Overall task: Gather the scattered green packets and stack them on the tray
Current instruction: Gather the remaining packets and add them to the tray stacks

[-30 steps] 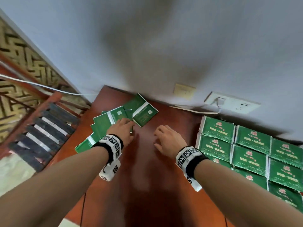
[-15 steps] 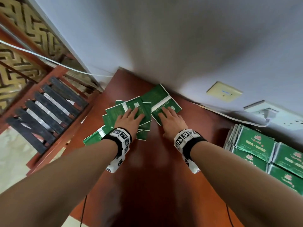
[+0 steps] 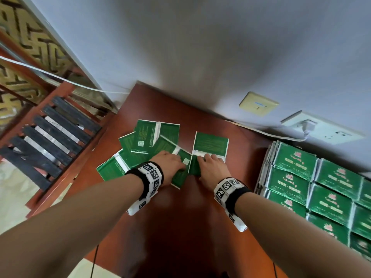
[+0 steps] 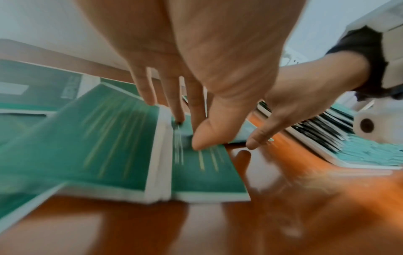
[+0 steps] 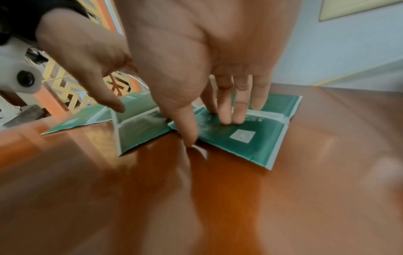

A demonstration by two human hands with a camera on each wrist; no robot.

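Note:
Several flat green packets (image 3: 148, 141) lie fanned out and overlapping at the far left of the red-brown table (image 3: 180, 227). My left hand (image 3: 172, 159) presses straight fingers and thumb on the nearest packet (image 4: 202, 172) of that pile. One packet (image 3: 210, 144) lies apart just to the right, and my right hand (image 3: 208, 163) presses its fingers flat on it (image 5: 250, 143), thumb at its near left edge. Stacked green packets (image 3: 321, 177) fill the tray at the right; its pale rim (image 4: 322, 153) shows in the left wrist view.
The wall (image 3: 200, 57) runs close behind the packets, with a switch plate (image 3: 258, 104) and a white socket and plug (image 3: 321, 129) whose cable trails along the table's back edge. A wooden railing (image 3: 50, 133) stands beyond the table's left edge.
Both hands reached forward onto the packets. The right hand's packet now lies apart from the pile, further right, and the left hand's packet has slid nearer.

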